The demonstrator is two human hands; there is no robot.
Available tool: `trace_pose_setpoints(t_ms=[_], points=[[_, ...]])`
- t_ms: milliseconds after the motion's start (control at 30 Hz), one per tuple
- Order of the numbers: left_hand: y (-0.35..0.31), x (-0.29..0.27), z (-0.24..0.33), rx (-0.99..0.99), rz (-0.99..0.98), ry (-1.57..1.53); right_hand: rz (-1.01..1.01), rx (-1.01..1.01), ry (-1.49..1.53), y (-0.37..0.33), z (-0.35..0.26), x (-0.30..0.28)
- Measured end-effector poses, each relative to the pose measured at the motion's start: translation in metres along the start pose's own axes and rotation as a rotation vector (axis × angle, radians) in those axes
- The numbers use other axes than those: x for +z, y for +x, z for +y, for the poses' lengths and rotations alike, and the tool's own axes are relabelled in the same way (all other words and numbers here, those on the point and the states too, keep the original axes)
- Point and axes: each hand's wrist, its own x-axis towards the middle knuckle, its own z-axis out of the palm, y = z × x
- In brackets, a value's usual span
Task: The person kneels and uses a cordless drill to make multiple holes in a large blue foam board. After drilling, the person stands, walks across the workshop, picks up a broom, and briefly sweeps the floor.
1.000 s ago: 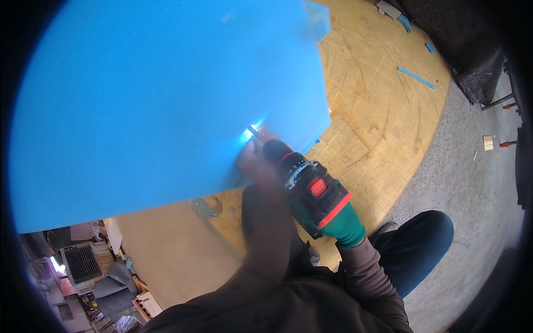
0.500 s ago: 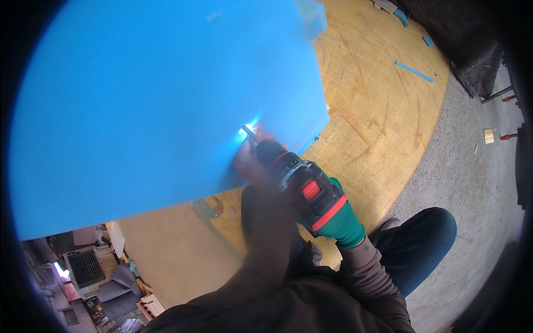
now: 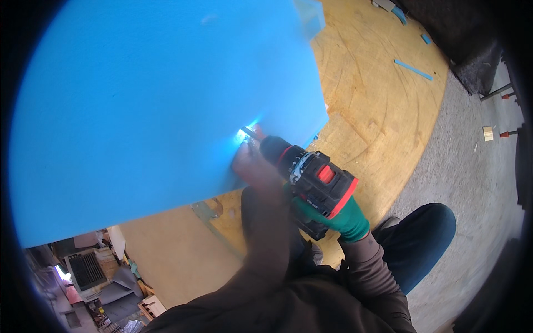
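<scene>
A cordless drill (image 3: 316,177), black with red trim, is in the grip of my right hand (image 3: 351,221), which wears a green glove. Its bit (image 3: 249,132) points up and left at a large blue sheet (image 3: 139,111), and a bright light glows on the surface around the tip. Close beside the bit is my left hand (image 3: 247,164), without a glove and partly blurred. Its fingers are drawn together at the tip; anything small between them cannot be made out. The drill's chuck partly covers that hand.
Under the blue sheet lies a yellowish wooden board (image 3: 383,111) with a thin blue strip (image 3: 413,70) on it. Grey concrete floor (image 3: 438,172) runs along the right, with a small wood block (image 3: 488,134). Clutter and a dark grille (image 3: 86,269) stand at lower left.
The drill's body has swung to the right and rolled a little, with the right hand moving along. The bit's tip and my left hand stay at nearly the same spot.
</scene>
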Motion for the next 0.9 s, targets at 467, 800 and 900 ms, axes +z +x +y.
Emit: trace_pose_setpoints(t_ms=[467, 800, 900], points=[[0.02, 0.0, 0.001, -0.521, -0.087, -0.005, -0.048, 0.039, -0.06, -0.016, -0.003, 0.025], [0.029, -0.002, 0.028, -0.845, -0.121, -0.222, 0.024, -0.001, 0.082, -0.018, 0.005, 0.02], [0.007, -0.002, 0.034, -0.554, -0.028, -0.246, -0.032, 0.074, 0.074, -0.015, 0.002, 0.011]])
